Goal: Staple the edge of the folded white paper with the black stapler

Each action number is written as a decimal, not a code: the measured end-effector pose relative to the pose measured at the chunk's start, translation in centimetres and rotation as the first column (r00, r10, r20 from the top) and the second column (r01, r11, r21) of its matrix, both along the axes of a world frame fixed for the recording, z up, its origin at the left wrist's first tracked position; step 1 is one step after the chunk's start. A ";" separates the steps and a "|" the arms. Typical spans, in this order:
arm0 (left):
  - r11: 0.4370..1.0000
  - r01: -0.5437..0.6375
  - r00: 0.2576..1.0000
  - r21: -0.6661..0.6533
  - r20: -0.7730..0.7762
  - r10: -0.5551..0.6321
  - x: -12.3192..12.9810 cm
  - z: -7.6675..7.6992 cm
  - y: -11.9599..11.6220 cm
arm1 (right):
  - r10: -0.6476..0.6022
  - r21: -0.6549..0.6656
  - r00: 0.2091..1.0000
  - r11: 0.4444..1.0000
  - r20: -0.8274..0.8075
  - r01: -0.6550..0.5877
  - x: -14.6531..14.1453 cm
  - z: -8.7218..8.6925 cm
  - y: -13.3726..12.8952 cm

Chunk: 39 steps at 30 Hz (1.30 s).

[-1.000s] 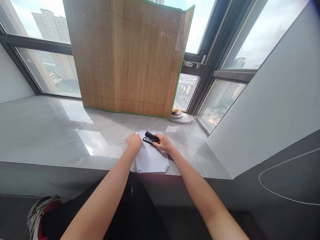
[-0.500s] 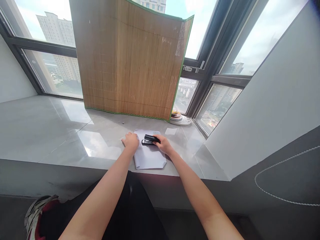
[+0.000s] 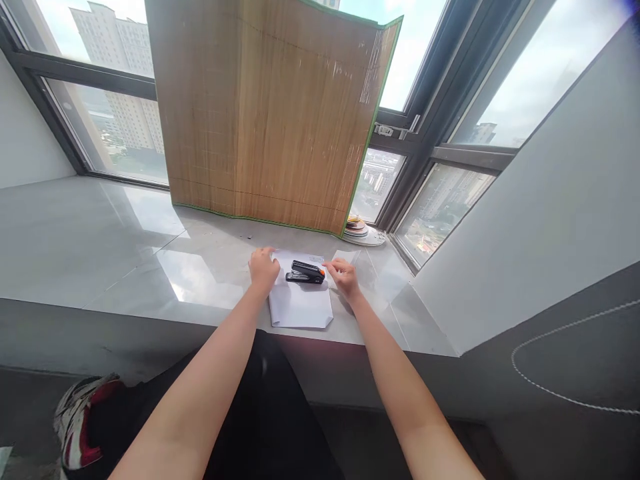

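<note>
As I look past the person's two bare arms, I count one stapler, black with a bit of orange at the end toward the right hand. It sits on its base on white paper, nearer the far edge, its mouth pointing toward the left hand. How many sheets lie there I can't tell; one near corner, on the right, is bent up.

Two hands flank it. The right hand is just beside the stapler's orange end, fingers curled, with the stapler outside its palm; whether its fingertips touch the paper or the stapler, I can't tell. The left hand lies at the paper's left edge, knuckles up, a little apart from the stapler. Its fingers are bent, and I can't make out whether they pinch the sheet or only press it.

Behind them, one bamboo mat stands on the ledge, with one stack of plates by its right lower corner.
</note>
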State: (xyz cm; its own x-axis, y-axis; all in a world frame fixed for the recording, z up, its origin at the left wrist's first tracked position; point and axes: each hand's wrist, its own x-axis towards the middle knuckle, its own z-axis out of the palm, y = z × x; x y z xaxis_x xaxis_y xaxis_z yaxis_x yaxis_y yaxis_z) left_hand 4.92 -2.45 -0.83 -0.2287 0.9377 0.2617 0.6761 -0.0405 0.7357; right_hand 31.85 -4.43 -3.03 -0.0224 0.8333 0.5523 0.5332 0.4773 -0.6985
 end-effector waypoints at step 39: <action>0.986 0.160 0.023 -0.041 0.999 0.038 1.1 0.3 1.2 | 0.038 0.287 0.947 0.949 0.319 -0.134 -4.8 0.7 -0.1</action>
